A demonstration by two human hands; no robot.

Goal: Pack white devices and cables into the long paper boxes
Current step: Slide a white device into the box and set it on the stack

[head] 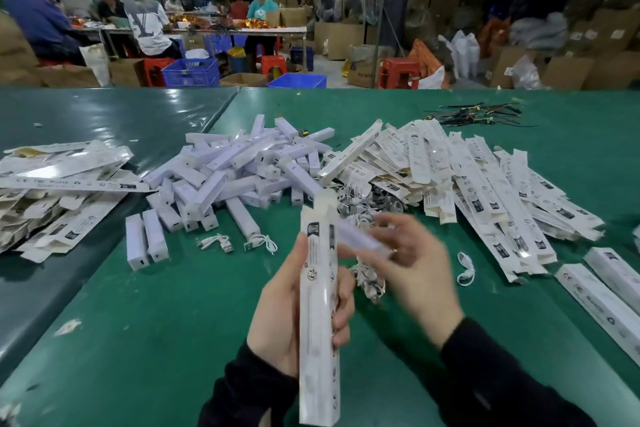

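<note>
We see the left hand [277, 315] wrapped round a long paper box [319, 305], thumb along its near face and fingers curled behind its right edge, holding it nearly upright over the green table [156, 340] with its top flap open. The right hand [412, 263] is blurred; its thumb and fingers seem to pinch the lower end of a white device [360, 237] that slants up and left toward the mouth of the box, though we cannot tell how firmly it is held or whether its tip is already inside. Below that hand hangs a coiled white cable [369, 281], and we cannot say whether the fingers hold it or it lies on the table. Both wrists wear dark sleeves [502, 378]. Further out, a heap of white devices [239, 170] lies in the middle of the table, with two more [147, 239] side by side at its near left and two loose cables [239, 243] just beside them. Right of the heap spreads a pile of flat boxes [467, 177], with a tangle of cables [363, 201] at its near edge, a single cable [465, 269] nearby, and two filled-looking boxes [602, 291] at the far right. Another stack of flattened boxes [59, 184] lies at the left edge. Dark wires [481, 114] lie at the far side. Beyond the table, people [145, 21] sit at another bench among blue crates [190, 71], red stools [398, 73] and cardboard cartons [341, 40].
</note>
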